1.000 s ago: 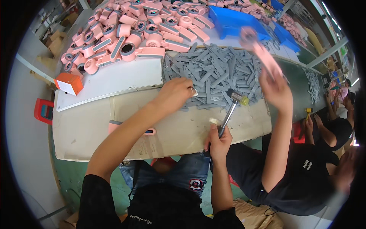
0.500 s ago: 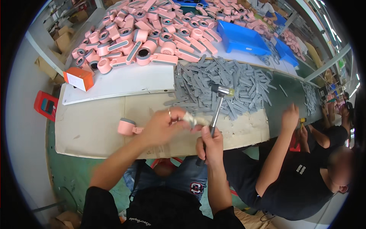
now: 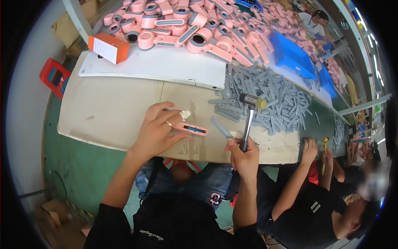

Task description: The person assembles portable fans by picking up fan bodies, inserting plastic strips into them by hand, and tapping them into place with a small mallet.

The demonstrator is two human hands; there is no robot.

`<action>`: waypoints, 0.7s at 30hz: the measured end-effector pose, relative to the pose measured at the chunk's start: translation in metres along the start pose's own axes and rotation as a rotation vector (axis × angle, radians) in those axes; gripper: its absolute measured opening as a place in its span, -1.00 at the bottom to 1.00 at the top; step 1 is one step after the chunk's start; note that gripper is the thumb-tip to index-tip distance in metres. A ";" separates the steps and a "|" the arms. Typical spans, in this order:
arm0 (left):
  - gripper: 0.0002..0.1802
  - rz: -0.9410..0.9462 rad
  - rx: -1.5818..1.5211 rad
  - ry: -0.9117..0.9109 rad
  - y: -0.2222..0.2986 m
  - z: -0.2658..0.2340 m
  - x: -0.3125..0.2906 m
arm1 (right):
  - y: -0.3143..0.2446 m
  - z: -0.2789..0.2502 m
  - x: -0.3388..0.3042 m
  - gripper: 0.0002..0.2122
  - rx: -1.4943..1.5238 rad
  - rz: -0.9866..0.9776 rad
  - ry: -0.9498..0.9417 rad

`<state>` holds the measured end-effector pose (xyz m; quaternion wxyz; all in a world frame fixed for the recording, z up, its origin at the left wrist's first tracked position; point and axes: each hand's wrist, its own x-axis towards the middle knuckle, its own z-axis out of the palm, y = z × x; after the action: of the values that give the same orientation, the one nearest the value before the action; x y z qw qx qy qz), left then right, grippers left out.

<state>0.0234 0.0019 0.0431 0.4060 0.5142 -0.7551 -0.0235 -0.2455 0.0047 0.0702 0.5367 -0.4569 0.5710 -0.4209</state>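
My left hand (image 3: 154, 129) is closed over a pink handheld device (image 3: 202, 131); its round head is hidden beneath my palm. The handle points right, and its long slot faces up with blue and dark parts inside. White wrapping shows on one of my left fingertips. My right hand (image 3: 245, 159) is wrapped round the dark grip of a two-faced mallet (image 3: 249, 118), head up, one face yellow and one dark. Between that hand's thumb and fingers is also a grey strip cover (image 3: 221, 127), slanting up toward the left, apart from the pink device.
Loose grey strips (image 3: 265, 99) lie heaped beyond the mallet. Many pink devices (image 3: 199, 39) pile up behind a white board (image 3: 149, 72), with an orange box (image 3: 108, 47) at its left. Blue trays (image 3: 292, 56) stand far right. A co-worker's arm (image 3: 296, 178) is close on my right.
My left hand has taken up the pink device that was lying on the cardboard. My right hand has moved right with the mallet, and a grey strip now shows in it.
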 end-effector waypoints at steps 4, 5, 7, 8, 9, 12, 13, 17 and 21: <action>-0.47 0.044 0.067 -0.121 -0.007 -0.003 -0.002 | 0.000 0.013 0.015 -0.84 -0.207 0.007 -0.250; -0.48 -0.008 -0.028 -0.131 -0.012 0.002 -0.005 | 0.005 0.016 0.021 -0.84 -0.302 -0.016 -0.307; -0.51 -0.044 -0.124 -0.123 -0.020 0.004 -0.007 | 0.013 0.026 0.026 -0.86 -0.272 -0.069 -0.326; -0.51 -0.055 -0.120 -0.120 -0.025 0.003 -0.008 | 0.017 0.030 0.031 -0.84 -0.284 -0.147 -0.307; -0.52 -0.045 -0.150 -0.127 -0.029 0.003 -0.010 | 0.019 0.034 0.033 -0.83 -0.295 -0.225 -0.287; -0.49 -0.098 -0.207 -0.181 -0.030 -0.003 -0.009 | 0.006 0.032 0.030 -0.86 -0.112 0.083 -0.259; -0.44 -0.151 -0.238 -0.230 -0.029 -0.004 -0.009 | 0.002 0.038 0.025 -0.88 -0.009 0.050 -0.235; -0.43 -0.163 -0.247 -0.205 -0.030 -0.003 -0.011 | 0.009 0.057 0.033 -0.87 -0.288 -0.157 -0.234; -0.51 -0.138 -0.248 -0.182 -0.029 -0.003 -0.009 | 0.019 0.055 0.042 -0.88 -0.416 -0.271 -0.224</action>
<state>0.0482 -0.0034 0.0265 0.3937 0.5065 -0.7430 -0.1910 -0.1919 -0.0314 0.0382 0.4299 -0.6732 0.5160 -0.3095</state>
